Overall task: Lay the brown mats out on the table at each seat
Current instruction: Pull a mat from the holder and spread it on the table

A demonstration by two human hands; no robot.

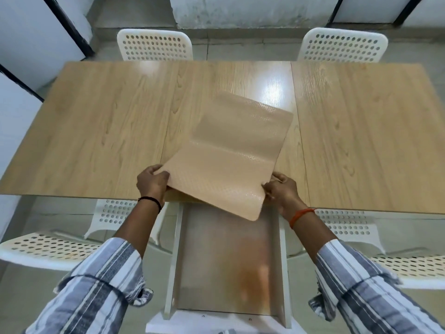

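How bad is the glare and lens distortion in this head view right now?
Head view: a bright glare patch on the table just beyond the mat; wide-angle bending curves the table edges; the open drawer below looks soft and smeared; both hands stay fairly sharp.
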